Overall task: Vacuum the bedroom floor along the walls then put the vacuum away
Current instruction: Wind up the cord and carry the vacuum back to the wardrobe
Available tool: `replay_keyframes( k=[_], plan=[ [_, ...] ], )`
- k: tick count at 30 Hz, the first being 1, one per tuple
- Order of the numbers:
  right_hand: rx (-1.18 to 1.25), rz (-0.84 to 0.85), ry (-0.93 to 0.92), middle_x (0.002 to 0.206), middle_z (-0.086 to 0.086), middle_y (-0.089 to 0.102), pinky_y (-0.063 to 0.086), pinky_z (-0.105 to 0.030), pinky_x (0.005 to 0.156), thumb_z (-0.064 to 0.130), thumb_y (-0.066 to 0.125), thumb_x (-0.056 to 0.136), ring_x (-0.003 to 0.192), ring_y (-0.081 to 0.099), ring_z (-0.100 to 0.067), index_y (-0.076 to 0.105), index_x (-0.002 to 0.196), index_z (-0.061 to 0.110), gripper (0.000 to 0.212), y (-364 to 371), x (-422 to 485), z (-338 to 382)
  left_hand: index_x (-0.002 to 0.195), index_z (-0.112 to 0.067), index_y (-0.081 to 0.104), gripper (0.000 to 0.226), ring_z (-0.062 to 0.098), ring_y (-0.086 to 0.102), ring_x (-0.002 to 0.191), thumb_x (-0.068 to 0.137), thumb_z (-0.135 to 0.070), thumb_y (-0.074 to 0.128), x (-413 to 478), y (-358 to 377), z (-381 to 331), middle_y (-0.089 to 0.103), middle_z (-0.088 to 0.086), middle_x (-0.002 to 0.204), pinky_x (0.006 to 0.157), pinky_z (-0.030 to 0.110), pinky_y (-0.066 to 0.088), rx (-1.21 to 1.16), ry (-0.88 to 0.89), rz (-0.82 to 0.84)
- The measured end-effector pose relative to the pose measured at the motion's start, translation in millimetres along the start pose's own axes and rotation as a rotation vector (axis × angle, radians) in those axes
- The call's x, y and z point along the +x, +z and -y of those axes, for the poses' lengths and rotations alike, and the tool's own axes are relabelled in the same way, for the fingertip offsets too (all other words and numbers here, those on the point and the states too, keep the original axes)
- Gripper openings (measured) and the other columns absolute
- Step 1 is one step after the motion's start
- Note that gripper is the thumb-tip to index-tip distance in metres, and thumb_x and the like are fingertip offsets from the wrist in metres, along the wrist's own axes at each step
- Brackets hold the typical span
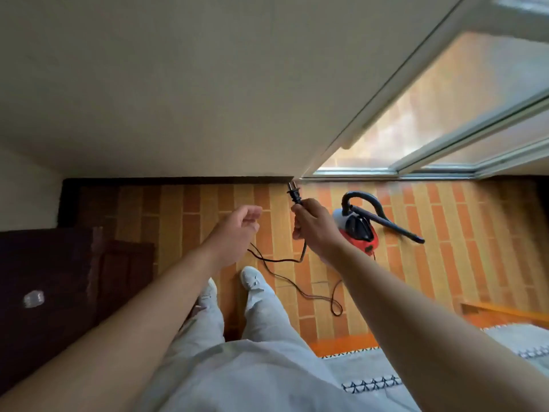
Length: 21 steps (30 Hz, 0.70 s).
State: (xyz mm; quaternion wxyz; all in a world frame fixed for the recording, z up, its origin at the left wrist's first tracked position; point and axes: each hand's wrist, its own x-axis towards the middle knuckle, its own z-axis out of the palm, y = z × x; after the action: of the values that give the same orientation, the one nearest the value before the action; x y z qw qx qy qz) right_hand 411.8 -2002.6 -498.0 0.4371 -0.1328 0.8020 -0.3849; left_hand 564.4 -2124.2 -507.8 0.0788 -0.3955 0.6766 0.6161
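right hand [312,227] grips the cord [303,249] just under the plug [294,193], prongs up. vacuum [356,230] sits on the floor right beside that grip. left hand [237,226] is curled, can't tell if it's holding cord.

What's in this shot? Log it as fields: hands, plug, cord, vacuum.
right hand: grips power cord just below plug
plug: held in the air, prongs toward the wall
left hand: fingers curled; cord reaches it, grip unclear
power cord: slack, looped on brick-pattern floor
canister vacuum: red and grey, on floor by window, hose attached
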Motion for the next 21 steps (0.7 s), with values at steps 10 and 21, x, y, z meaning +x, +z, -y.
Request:
replay_keyframes(
  k=[10, 21],
  plan=[
    [0.291, -0.377, 0.348, 0.076, 0.001, 0.053, 0.049, -0.051, 0.076, 0.046, 0.050, 0.094, 0.076, 0.051, -0.025, 0.054, 0.081, 0.033, 0.019, -62.7, -44.3, -127.9, 0.138, -0.031, 0.056, 0.032, 0.012, 0.055, 0.123, 0.108, -0.021, 0.049, 47.2, 63.6, -26.1, 0.059, -0.011, 0.133, 0.099, 0.032, 0.047, 0.274, -0.088, 0.221],
    [0.409, -0.536, 0.594, 0.096, -0.007, 0.065, 0.046, -0.039, 0.073, 0.037, 0.040, 0.108, 0.089, 0.061, -0.027, 0.056, 0.105, 0.017, 0.026, -78.7, 4.1, -259.8, 0.141, -0.030, 0.052, 0.035, 0.014, 0.052, 0.129, 0.108, -0.020, 0.050, 132.1, 162.8, -6.6, 0.056, -0.007, 0.139, 0.111, 0.041, 0.048, 0.546, -0.110, 0.444]
  ],
)
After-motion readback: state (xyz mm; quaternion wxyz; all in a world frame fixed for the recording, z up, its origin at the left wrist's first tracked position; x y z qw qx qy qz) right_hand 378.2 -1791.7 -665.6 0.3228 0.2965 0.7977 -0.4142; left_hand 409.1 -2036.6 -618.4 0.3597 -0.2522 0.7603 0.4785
